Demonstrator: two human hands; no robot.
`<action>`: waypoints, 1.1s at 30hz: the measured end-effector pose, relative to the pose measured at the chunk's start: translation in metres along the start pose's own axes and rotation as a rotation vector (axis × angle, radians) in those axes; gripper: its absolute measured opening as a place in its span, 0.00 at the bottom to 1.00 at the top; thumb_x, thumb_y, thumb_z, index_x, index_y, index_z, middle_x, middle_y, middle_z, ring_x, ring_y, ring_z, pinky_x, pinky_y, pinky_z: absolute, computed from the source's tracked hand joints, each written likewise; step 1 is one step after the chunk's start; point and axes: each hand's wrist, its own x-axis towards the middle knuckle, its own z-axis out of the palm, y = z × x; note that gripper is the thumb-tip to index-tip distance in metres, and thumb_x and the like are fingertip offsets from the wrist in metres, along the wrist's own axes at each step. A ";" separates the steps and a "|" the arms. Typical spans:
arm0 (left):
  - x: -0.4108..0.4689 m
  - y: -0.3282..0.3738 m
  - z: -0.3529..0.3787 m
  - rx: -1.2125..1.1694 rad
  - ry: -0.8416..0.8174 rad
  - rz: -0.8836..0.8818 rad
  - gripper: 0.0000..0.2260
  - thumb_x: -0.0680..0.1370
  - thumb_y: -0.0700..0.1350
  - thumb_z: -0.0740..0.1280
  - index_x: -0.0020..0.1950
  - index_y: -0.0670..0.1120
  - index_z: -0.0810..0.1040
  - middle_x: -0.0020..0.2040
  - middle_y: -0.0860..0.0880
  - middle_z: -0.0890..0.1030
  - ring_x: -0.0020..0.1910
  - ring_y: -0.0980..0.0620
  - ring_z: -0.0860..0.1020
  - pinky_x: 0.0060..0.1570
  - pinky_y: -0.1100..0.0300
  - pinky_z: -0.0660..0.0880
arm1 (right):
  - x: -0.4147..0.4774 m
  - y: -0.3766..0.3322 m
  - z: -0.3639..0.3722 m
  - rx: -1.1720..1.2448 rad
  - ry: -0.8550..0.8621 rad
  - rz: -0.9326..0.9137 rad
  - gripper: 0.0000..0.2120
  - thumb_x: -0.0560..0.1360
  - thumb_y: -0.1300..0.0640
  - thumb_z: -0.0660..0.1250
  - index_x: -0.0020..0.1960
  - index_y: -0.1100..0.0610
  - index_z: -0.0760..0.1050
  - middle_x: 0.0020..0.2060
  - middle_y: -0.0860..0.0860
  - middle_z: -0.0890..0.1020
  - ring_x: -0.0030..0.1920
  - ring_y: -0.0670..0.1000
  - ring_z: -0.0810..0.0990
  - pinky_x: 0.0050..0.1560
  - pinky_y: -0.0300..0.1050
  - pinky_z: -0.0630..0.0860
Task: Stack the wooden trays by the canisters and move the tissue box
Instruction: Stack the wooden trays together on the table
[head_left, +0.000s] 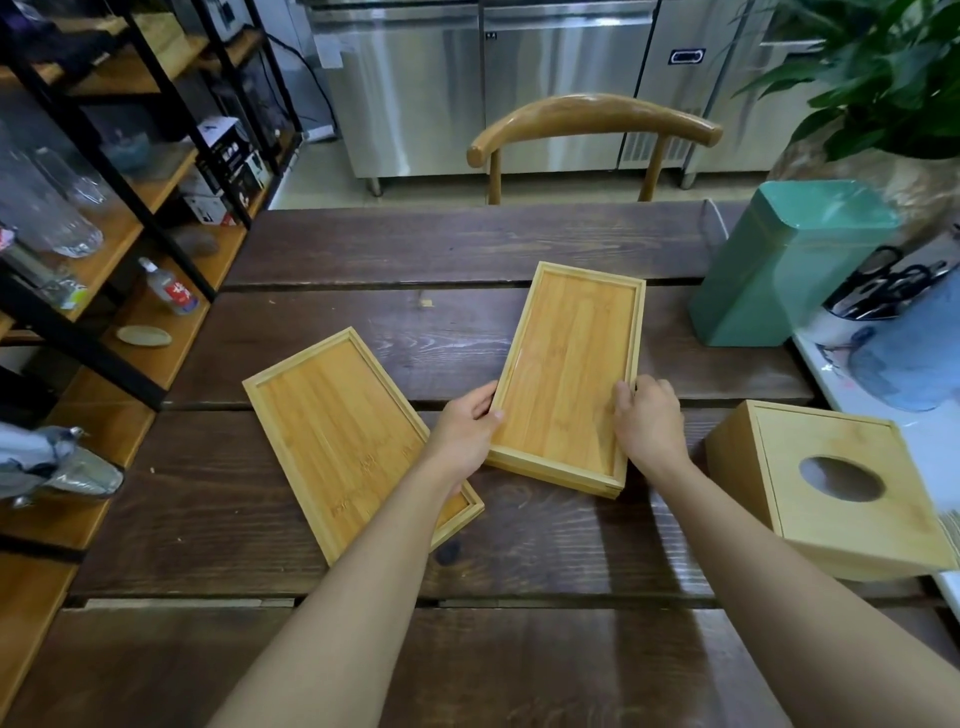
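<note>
Two bamboo trays lie on the dark wooden table (363, 249). The smaller tray (566, 364) is at the middle, held by both sides: my left hand (465, 431) grips its left rim and my right hand (649, 421) grips its right rim. A second tray edge seems to show under its near end. The larger tray (332, 426) lies to the left, my left forearm crossing its near corner. A wooden tissue box (826, 488) with a round hole stands at the right. A green canister (784, 265) stands at the back right.
A blue-white container (914, 358) with scissors stands on a white tray at the right edge. A wooden chair (592, 124) faces the table's far side. Black-framed shelves (130, 218) with glassware and bottles stand on the left. A plant (883, 78) is at the top right.
</note>
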 end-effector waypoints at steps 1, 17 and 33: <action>0.000 -0.001 0.000 -0.012 0.013 -0.003 0.19 0.78 0.39 0.60 0.69 0.50 0.67 0.66 0.52 0.73 0.56 0.61 0.68 0.49 0.69 0.66 | -0.001 0.000 0.001 -0.001 -0.002 -0.003 0.17 0.80 0.54 0.52 0.56 0.67 0.71 0.55 0.63 0.73 0.49 0.60 0.74 0.54 0.56 0.72; -0.028 -0.018 -0.066 0.353 0.491 0.168 0.20 0.78 0.48 0.60 0.70 0.47 0.65 0.71 0.47 0.68 0.69 0.48 0.65 0.64 0.54 0.62 | -0.055 -0.071 0.008 -0.096 -0.085 -0.523 0.11 0.78 0.57 0.57 0.54 0.61 0.75 0.49 0.57 0.79 0.48 0.57 0.77 0.47 0.52 0.75; -0.096 -0.075 -0.092 -0.623 0.570 -0.138 0.23 0.77 0.45 0.62 0.72 0.50 0.62 0.68 0.48 0.71 0.58 0.50 0.73 0.52 0.51 0.73 | -0.121 -0.120 0.095 -0.024 -0.404 0.149 0.21 0.73 0.51 0.60 0.64 0.59 0.67 0.61 0.57 0.74 0.63 0.61 0.70 0.63 0.58 0.67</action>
